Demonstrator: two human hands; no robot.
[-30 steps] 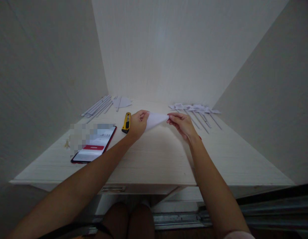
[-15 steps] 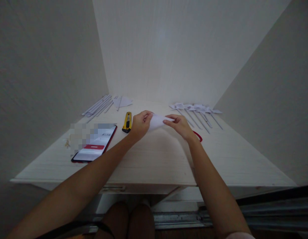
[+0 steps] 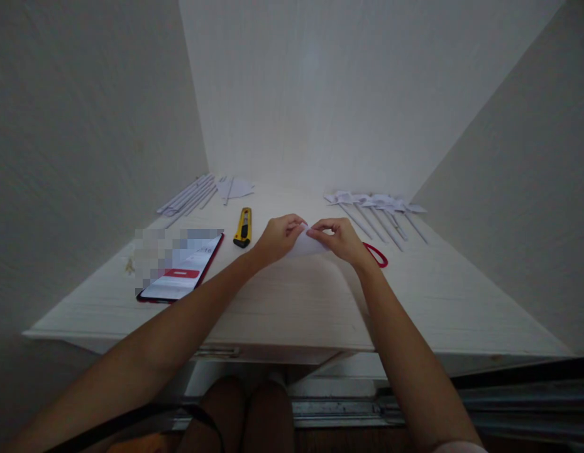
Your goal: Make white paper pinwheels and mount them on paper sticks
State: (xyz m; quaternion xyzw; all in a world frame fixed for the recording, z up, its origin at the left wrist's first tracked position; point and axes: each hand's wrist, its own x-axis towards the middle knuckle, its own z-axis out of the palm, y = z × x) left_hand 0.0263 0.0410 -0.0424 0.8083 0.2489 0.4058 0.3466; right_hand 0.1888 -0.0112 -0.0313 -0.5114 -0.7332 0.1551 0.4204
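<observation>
Both grips pinched shut on the small folded paper, left hand and right hand fingertips meeting; light, floppy, crease-prone, best held at edges.

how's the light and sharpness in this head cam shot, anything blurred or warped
Head view: dim overall, brightest on the back wall and far desk; wide-angle lens splays the side walls outward; a pixelated patch hides part of the phone; the white paper between left hand and right hand is low in contrast against the desk.
</observation>
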